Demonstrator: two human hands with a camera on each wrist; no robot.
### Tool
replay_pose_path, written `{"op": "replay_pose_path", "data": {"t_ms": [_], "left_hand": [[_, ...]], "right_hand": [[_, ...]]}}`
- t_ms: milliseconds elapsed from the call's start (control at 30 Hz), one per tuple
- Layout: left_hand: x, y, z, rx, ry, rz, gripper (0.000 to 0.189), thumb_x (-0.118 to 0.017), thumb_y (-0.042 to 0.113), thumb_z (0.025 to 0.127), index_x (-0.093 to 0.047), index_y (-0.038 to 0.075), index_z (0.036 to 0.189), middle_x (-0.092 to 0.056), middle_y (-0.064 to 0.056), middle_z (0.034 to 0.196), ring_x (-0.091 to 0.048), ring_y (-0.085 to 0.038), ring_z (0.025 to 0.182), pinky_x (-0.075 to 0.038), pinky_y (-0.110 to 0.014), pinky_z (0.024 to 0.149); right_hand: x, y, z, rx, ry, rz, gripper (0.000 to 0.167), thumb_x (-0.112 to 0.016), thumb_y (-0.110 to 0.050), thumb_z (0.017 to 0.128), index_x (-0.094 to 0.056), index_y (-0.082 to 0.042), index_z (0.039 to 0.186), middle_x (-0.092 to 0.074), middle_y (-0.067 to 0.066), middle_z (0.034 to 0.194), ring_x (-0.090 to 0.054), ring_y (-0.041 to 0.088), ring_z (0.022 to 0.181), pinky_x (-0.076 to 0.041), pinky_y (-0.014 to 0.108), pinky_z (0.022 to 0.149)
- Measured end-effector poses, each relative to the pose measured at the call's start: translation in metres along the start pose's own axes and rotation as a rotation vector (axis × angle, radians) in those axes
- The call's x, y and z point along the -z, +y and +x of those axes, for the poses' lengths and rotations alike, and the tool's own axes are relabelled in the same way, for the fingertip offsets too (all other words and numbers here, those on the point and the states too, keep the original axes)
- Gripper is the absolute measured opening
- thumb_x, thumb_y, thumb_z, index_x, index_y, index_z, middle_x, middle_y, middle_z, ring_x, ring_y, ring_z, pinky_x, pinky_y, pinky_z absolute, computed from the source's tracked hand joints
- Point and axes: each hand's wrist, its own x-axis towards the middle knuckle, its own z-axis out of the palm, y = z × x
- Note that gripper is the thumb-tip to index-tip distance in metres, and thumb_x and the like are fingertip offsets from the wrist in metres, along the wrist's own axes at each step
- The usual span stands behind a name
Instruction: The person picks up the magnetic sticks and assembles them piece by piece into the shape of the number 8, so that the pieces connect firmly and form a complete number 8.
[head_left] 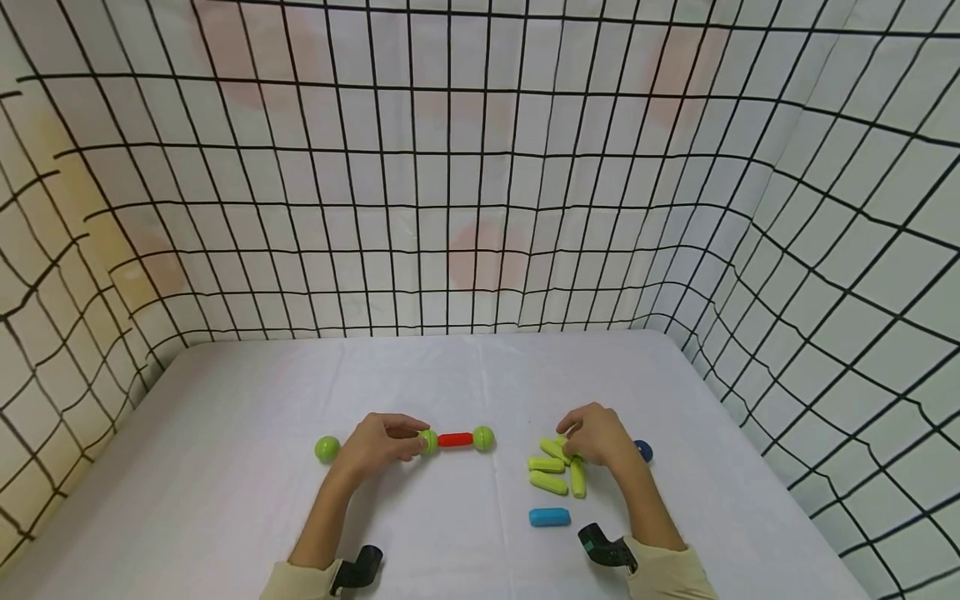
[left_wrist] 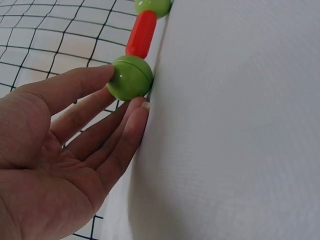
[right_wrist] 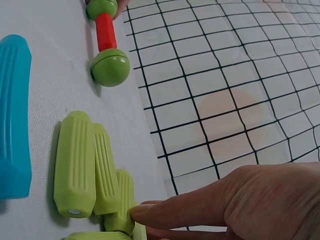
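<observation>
Thumb and fingers of my left hand (head_left: 375,450) grip a green ball (left_wrist: 130,77) at one end of a red rod (head_left: 455,439). A second green ball (head_left: 483,438) is fixed to the rod's far end, making a dumbbell shape that lies level along the table. At the right, my right hand (head_left: 597,433) reaches into a group of several yellow-green rods (head_left: 546,465). Its thumb (right_wrist: 145,212) presses on one of these rods, with the other fingers partly hidden behind it. In the right wrist view the ribbed rods lie close together, some overlapping.
A loose green ball (head_left: 327,449) lies left of my left hand. Beyond my right wrist sits a dark blue ball (head_left: 643,451), partly covered. A light blue rod (head_left: 550,517) lies nearer me. Black netting (head_left: 450,208) encloses the white table (head_left: 262,392) at back and sides.
</observation>
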Motion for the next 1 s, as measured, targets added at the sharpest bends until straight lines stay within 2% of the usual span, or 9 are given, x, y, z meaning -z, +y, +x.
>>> {"op": "replay_pose_path", "data": {"t_ms": [1000], "left_hand": [[0.0005,-0.0026,0.0023,-0.006,-0.021,-0.014,0.022,-0.077,0.020,0.090,-0.078,0.012,0.110,-0.076,-0.003,0.099,-0.066,-0.016,0.075,-0.051,-0.030,0.071]], "right_hand": [[-0.0011,-0.0021,0.0021,-0.025,-0.038,-0.010,0.033,-0.075,0.000,0.079,-0.076,-0.005,0.112,-0.073,0.014,0.104,-0.063,0.024,0.089,-0.052,0.032,0.067]]}}
